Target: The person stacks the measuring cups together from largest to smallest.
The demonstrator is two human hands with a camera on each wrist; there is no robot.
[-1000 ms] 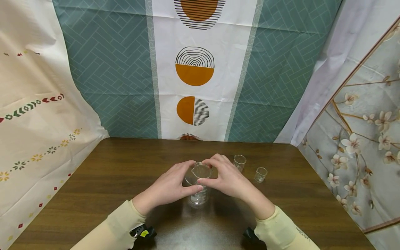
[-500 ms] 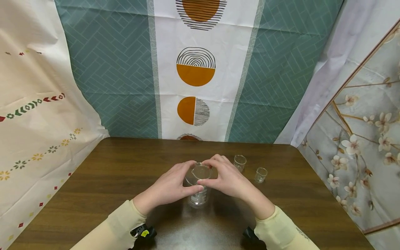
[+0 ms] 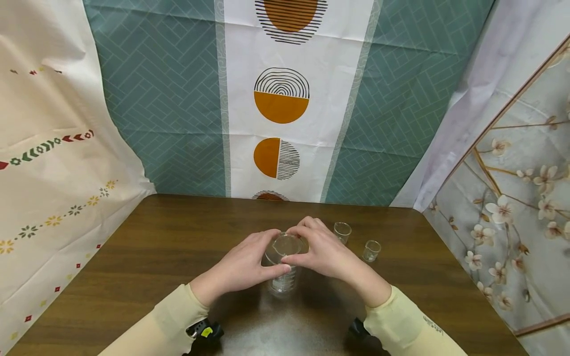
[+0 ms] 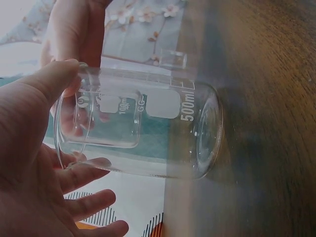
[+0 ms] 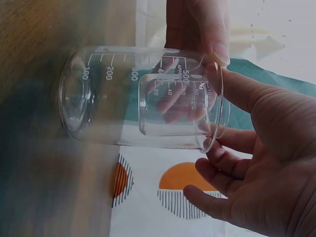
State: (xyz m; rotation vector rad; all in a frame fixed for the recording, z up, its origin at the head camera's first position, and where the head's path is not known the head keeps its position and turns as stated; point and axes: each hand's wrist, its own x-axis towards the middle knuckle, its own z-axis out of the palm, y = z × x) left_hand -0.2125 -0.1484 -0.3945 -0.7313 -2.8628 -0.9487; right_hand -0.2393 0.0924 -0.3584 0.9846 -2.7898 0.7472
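A clear 500 ml glass beaker (image 3: 282,279) stands upright on the brown wooden table (image 3: 147,247). A smaller glass beaker (image 4: 116,121) hangs inside its mouth, well above the bottom. My left hand (image 3: 266,254) grips the large beaker's (image 4: 187,133) rim from the left, thumb in front and fingers curled behind. My right hand (image 3: 307,247) comes from the right and pinches the small beaker (image 5: 173,106) at the rim with thumb (image 5: 232,94) and fingers. The two hands' fingertips nearly meet over the mouth.
Two small empty glass beakers (image 3: 342,231) (image 3: 371,250) stand on the table just right of my right hand. Patterned cloth backdrops (image 3: 280,109) hang close behind and to both sides of the table.
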